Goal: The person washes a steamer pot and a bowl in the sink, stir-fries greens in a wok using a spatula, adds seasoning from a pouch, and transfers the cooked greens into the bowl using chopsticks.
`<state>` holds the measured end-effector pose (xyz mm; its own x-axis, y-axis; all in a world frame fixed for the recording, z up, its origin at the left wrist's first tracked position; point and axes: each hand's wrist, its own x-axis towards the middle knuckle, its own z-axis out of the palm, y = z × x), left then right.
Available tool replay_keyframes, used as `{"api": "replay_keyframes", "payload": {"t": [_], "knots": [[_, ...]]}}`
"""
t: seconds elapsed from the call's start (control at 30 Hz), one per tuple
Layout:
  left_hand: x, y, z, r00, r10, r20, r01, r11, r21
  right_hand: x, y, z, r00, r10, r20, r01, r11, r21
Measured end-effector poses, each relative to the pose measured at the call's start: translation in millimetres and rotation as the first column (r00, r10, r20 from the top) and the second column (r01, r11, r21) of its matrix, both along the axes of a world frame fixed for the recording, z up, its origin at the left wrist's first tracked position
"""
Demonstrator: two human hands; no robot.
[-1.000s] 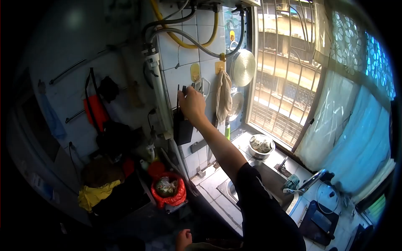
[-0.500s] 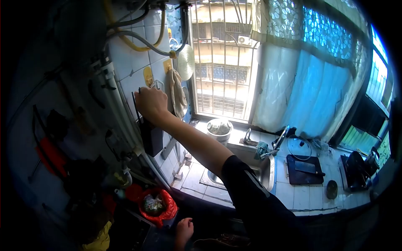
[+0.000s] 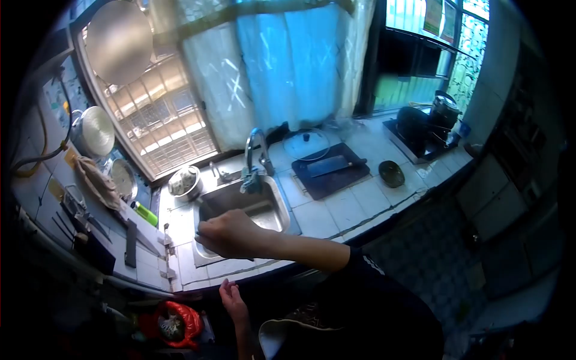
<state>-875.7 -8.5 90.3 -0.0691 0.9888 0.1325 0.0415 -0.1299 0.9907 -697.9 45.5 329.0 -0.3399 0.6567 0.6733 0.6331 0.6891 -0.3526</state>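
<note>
My right hand (image 3: 231, 235) is closed in a fist over the near edge of the steel sink (image 3: 270, 207). A small dark bit shows beside its fingers, but what it grips cannot be made out. Lower down, near the counter's front edge, my left hand (image 3: 233, 300) is held palm up with loosely parted fingers and nothing visible in it. On the left wall is a black holder (image 3: 96, 255) with thin handles standing in it, and scissors (image 3: 77, 195) hang above. A patterned lidded bowl (image 3: 185, 182) stands at the sink's back left corner.
Right of the sink, a cleaver (image 3: 329, 166) lies on a dark board (image 3: 327, 186) beside a glass lid (image 3: 306, 144). A faucet (image 3: 258, 150) rises behind the basin. Farther right are a dark round object (image 3: 391, 174) and a stove (image 3: 414, 141). A red-lined bin (image 3: 189, 324) stands below.
My right hand has left the black wall holder and come down over the sink, still closed. My left hand has risen, its fingers now more extended. The view has swung right.
</note>
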Motion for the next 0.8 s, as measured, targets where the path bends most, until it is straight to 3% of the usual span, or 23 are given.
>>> {"api": "replay_keyframes", "payload": {"t": [0.03, 0.07, 0.13, 0.27, 0.33, 0.37, 0.4, 0.47, 0.5, 0.57, 0.6, 0.67, 0.73, 0.8], "knots": [[39.5, -4.2, 27.6, 0.984, -0.167, 0.056, 0.168, 0.986, -0.014, 34.7, -17.6, -34.5, 0.998, -0.06, -0.006, 0.059, 0.995, -0.083], [77.2, -8.5, 47.2, 0.942, -0.334, -0.023, 0.333, 0.942, -0.035, 67.6, -38.3, -62.5, 0.994, -0.113, -0.012, 0.109, 0.98, -0.166], [161.5, -26.3, 76.0, 0.669, -0.741, -0.052, 0.742, 0.67, 0.003, 136.9, -85.8, -98.0, 0.962, -0.27, -0.044, 0.242, 0.914, -0.326], [311.7, -69.2, 58.8, 0.278, -0.948, -0.154, 0.937, 0.303, -0.174, 264.6, -186.6, -128.2, 0.782, -0.606, -0.147, 0.529, 0.769, -0.36], [374.1, -99.2, 73.2, 0.3, -0.954, -0.003, 0.912, 0.288, -0.293, 313.2, -245.1, -122.8, 0.573, -0.697, -0.43, 0.421, 0.701, -0.575], [401.0, -108.5, 48.2, 0.296, -0.886, 0.358, 0.94, 0.202, -0.276, 338.0, -271.4, -131.0, 0.461, -0.769, -0.443, 0.505, 0.638, -0.582], [422.2, -117.5, 52.6, 0.289, -0.884, 0.367, 0.941, 0.192, -0.279, 360.6, -297.8, -145.6, 0.341, -0.823, -0.454, 0.575, 0.565, -0.592], [464.5, -128.5, 65.3, 0.29, -0.62, 0.73, 0.93, 0.002, -0.368, 398.6, -350.8, -180.5, 0.2, -0.946, -0.254, 0.72, 0.317, -0.617], [484.4, -131.8, 57.7, 0.247, -0.551, 0.797, 0.939, -0.068, -0.338, 398.1, -367.2, -188.5, 0.192, -0.949, -0.248, 0.719, 0.308, -0.622], [525.9, -147.1, 38.2, 0.252, -0.491, 0.834, 0.919, -0.147, -0.365, 401.0, -394.1, -195.6, 0.212, -0.901, -0.378, 0.604, 0.425, -0.674], [543.3, -157.1, 31.0, 0.268, -0.43, 0.862, 0.895, -0.221, -0.388, 400.6, -395.0, -195.2, 0.203, -0.905, -0.375, 0.612, 0.416, -0.673], [575.6, -176.7, 18.6, 0.191, -0.378, 0.906, 0.873, -0.357, -0.333, 404.5, -386.2, -194.2, 0.023, -0.669, -0.742, 0.684, 0.552, -0.476], [605.5, -190.6, 10.9, 0.183, -0.327, 0.927, 0.824, -0.463, -0.326, 434.0, -396.2, -198.6, -0.059, -0.69, -0.722, 0.682, 0.5, -0.534], [640.8, -196.5, 4.0, 0.169, -0.353, 0.92, 0.811, -0.481, -0.334, 470.0, -403.1, -197.6, -0.132, -0.704, -0.698, 0.675, 0.452, -0.583]]}}
